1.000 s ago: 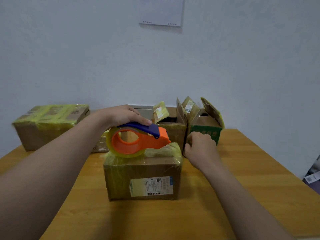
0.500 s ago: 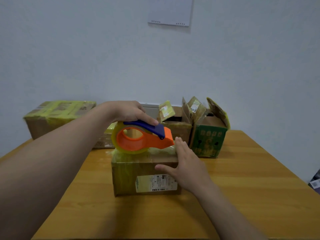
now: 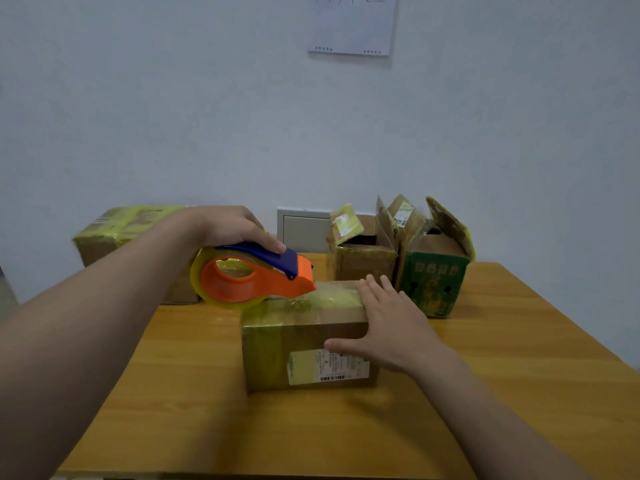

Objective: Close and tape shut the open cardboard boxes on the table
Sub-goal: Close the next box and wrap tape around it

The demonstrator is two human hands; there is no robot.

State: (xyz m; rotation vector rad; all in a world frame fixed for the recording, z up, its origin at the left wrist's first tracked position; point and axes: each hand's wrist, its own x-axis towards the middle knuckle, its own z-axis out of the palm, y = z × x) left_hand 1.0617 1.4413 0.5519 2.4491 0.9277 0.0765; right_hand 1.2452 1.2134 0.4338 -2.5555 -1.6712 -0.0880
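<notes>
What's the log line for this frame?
left hand: grips dispenser | right hand: flat on near box | rear brown box, green box: open

We see a closed brown box (image 3: 304, 341) mid-bench (image 3: 519, 341), with yellowish tape across its top and a white label on its front. The orange, blue-handled tape dispenser (image 3: 256, 278) noses its top left edge. Behind, side by side, a brown open box (image 3: 363, 261) and a green open box (image 3: 433, 285) stand upright, flaps up.
</notes>
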